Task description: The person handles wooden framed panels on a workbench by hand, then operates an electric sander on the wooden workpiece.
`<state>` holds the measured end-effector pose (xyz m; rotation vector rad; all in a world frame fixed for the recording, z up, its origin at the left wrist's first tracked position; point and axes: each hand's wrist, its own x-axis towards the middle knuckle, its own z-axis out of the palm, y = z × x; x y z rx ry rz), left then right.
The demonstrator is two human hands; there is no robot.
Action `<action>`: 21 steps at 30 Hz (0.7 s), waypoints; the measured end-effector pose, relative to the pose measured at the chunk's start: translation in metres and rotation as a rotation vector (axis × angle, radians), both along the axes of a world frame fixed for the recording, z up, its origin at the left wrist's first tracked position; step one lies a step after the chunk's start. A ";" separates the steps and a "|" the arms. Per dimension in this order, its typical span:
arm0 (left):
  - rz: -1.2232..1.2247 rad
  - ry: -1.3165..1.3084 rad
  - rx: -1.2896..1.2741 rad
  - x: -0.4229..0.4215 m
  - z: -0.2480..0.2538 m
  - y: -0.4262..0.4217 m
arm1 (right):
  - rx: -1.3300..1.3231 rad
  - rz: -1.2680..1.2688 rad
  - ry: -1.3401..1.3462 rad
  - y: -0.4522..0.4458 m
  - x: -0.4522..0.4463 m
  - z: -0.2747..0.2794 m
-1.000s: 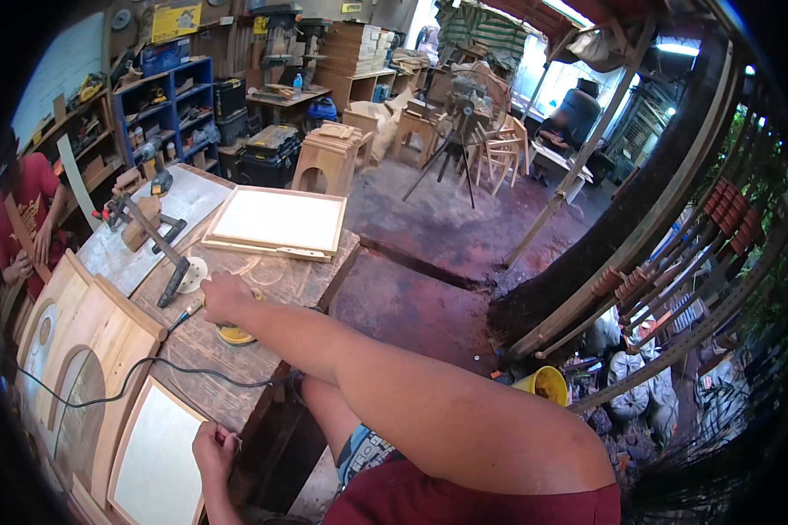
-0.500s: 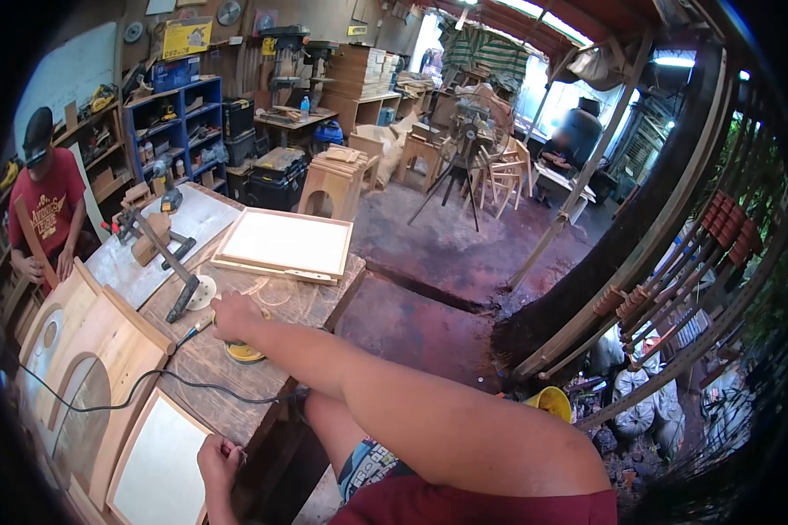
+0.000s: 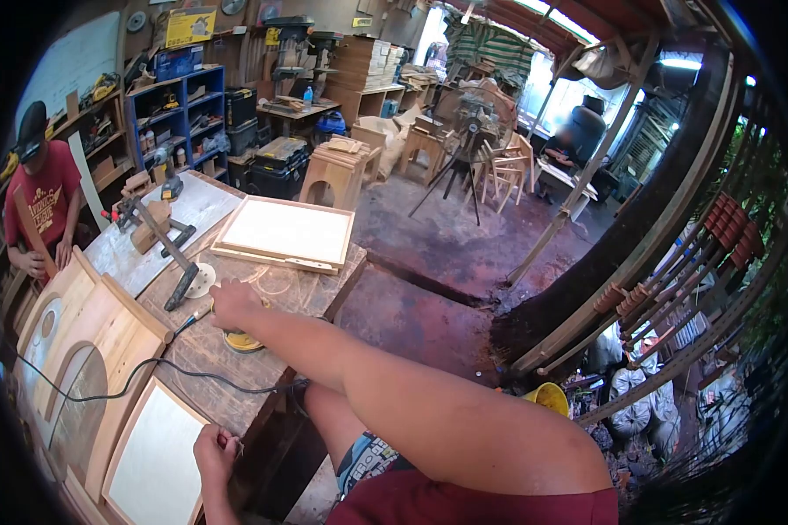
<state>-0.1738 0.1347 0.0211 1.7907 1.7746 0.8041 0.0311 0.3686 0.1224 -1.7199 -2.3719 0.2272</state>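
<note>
My right hand [image 3: 235, 303] reaches across the worn workbench [image 3: 328, 293], palm down with fingers curled. Its fingertips meet the pale handle of a slim tool [image 3: 191, 320] with a bluish shaft; whether they grip it is hidden. Beneath the wrist sits a round yellow object [image 3: 243, 342], mostly covered by my arm. A pale disc with holes [image 3: 200, 279] lies just beyond. At the near edge, my left hand [image 3: 214, 451] is closed, thumb against fingers, beside a wood-framed white panel [image 3: 158, 455]. Something tiny may be between those fingertips, too small to name.
A dark bar clamp [image 3: 173, 254] and a cordless drill [image 3: 172, 182] occupy the bench's far side. Framed panels [image 3: 284, 229] are stacked at the far corner. A black cable [image 3: 219, 376] crosses an arched wooden piece [image 3: 118, 328]. One co-worker [image 3: 48, 201] stands at left.
The view has tilted slightly, so the bench and both hands appear a little higher. Against the bench, both hands stay in nearly the same place.
</note>
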 end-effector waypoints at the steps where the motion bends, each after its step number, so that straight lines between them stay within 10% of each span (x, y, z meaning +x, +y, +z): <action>1: 0.001 0.001 -0.001 -0.001 -0.003 0.000 | -0.011 0.002 -0.010 0.000 0.000 0.002; 21: 0.009 -0.016 -0.026 -0.001 -0.004 0.001 | -0.042 -0.011 -0.004 0.000 0.002 0.002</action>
